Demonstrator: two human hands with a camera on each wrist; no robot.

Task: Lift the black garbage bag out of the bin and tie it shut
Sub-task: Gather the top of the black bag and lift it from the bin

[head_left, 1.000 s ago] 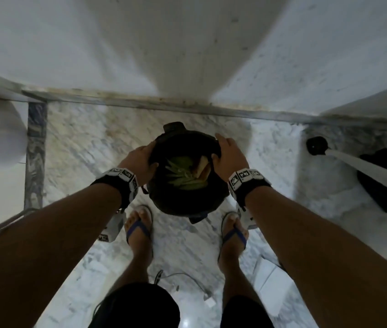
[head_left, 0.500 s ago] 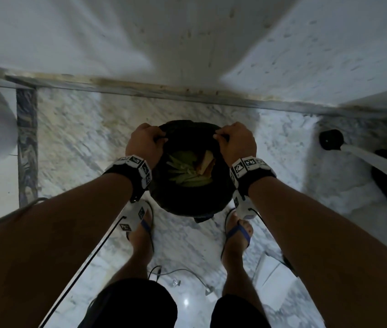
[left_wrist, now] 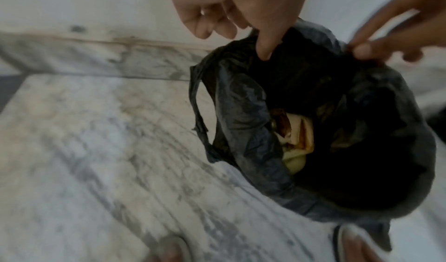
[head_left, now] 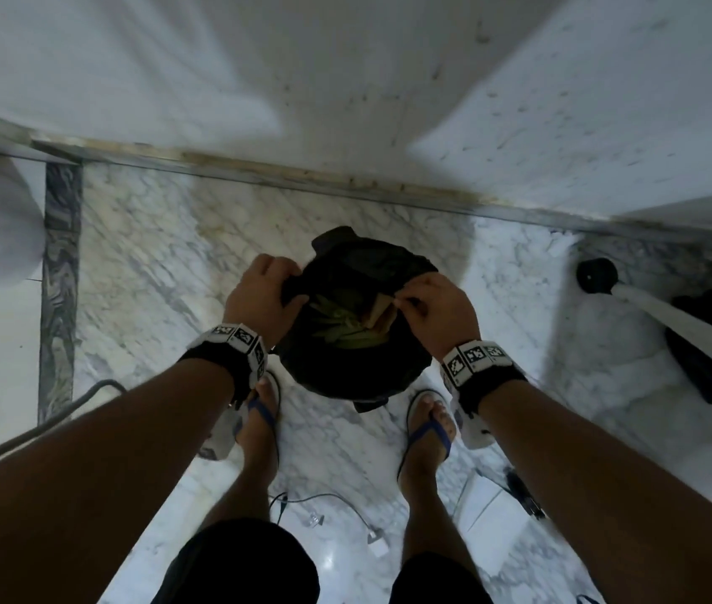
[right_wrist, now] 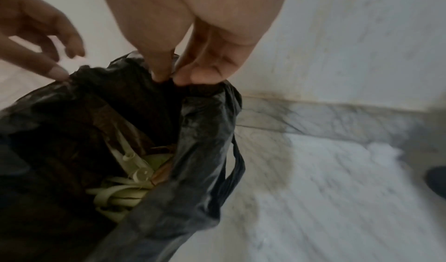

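The black garbage bag (head_left: 345, 364) stands open over a bin on the marble floor between my feet. Green leaves and brownish scraps (head_left: 345, 324) lie inside it. My left hand (head_left: 262, 294) grips the bag's left rim; in the left wrist view my left hand (left_wrist: 241, 18) pinches the plastic of the garbage bag (left_wrist: 243, 132). My right hand (head_left: 437, 311) pinches the right rim; in the right wrist view my right hand (right_wrist: 169, 75) pinches the edge of the garbage bag (right_wrist: 190, 161). The bin itself is hidden by the bag, apart from a dark part (head_left: 369, 405) at its foot.
A white wall (head_left: 345, 80) rises just behind the bin, with a skirting strip (head_left: 258, 172) along its base. A black-tipped white pole (head_left: 659, 316) and dark cloth (head_left: 711, 355) lie to the right. Cables (head_left: 323, 503) run on the floor behind my sandalled feet (head_left: 426, 429).
Both hands went from resting on the bin's sides to pinching the bag's rim. The rim has been pulled up and inward, narrowing the opening.
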